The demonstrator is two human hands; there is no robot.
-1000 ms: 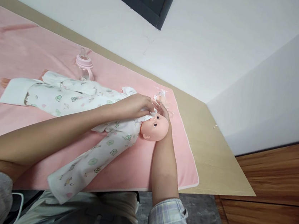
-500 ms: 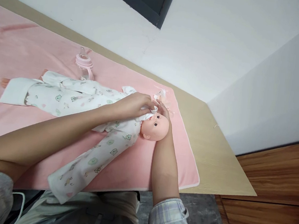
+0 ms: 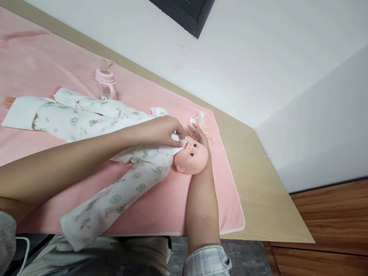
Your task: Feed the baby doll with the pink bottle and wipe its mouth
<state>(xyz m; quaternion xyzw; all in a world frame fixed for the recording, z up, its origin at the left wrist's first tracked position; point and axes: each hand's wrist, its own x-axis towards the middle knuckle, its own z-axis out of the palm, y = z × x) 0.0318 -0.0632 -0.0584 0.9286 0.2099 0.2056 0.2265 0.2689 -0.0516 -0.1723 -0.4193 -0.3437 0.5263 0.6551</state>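
Note:
A baby doll lies on a pink blanket (image 3: 29, 67), its head (image 3: 192, 157) to the right. It wears a white romper (image 3: 105, 124) printed with small green and pink animals; one long sleeve trails toward me. My left hand (image 3: 163, 130) pinches the romper's white collar at the doll's chin. My right hand (image 3: 200, 137) is under and behind the doll's head, fingers stretched out past it, cradling the head.
A pink baby bottle (image 3: 105, 82) stands on the blanket behind the doll. A small clear wrapper (image 3: 201, 118) lies near the blanket's far right corner. The light wooden table (image 3: 263, 196) ends at the right, by a white wall. A dark window frame (image 3: 186, 5) is above.
My left hand has drawn the collar slightly down toward the doll's chin. The view shifted a little; the doll and my right hand stay in place.

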